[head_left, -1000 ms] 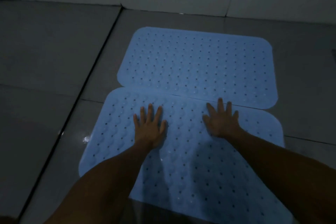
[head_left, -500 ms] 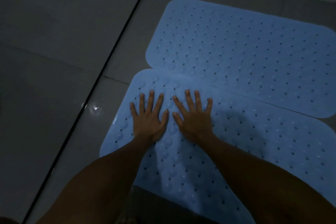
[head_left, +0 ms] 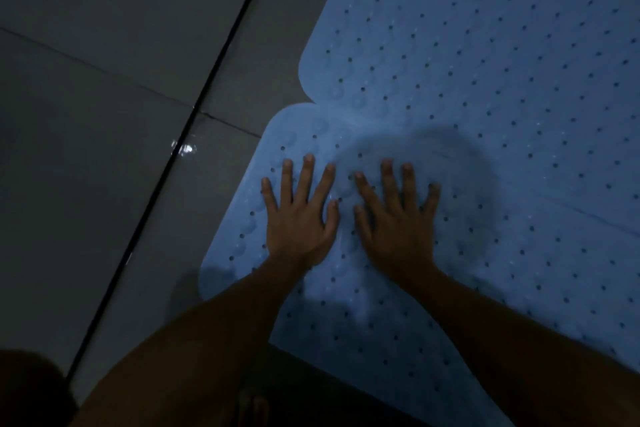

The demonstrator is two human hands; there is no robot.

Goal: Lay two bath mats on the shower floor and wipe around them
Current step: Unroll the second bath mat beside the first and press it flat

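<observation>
Two light blue bath mats with small holes lie flat on the grey tiled floor. The near mat (head_left: 381, 322) runs under my arms, and the far mat (head_left: 485, 45) lies just behind it, their long edges meeting. My left hand (head_left: 298, 218) and my right hand (head_left: 398, 222) rest palm down, side by side, on the near mat's far left corner. Fingers of both are spread and hold nothing.
Grey floor tiles (head_left: 104, 45) spread to the left, cut by a dark grout line (head_left: 194, 104) running diagonally. A small wet glint (head_left: 183, 149) shows on that line. A toe (head_left: 252, 406) shows at the bottom edge.
My right hand slid left across the near mat until it lay beside my left hand. The view has moved closer and leftward, so the wall is out of sight.
</observation>
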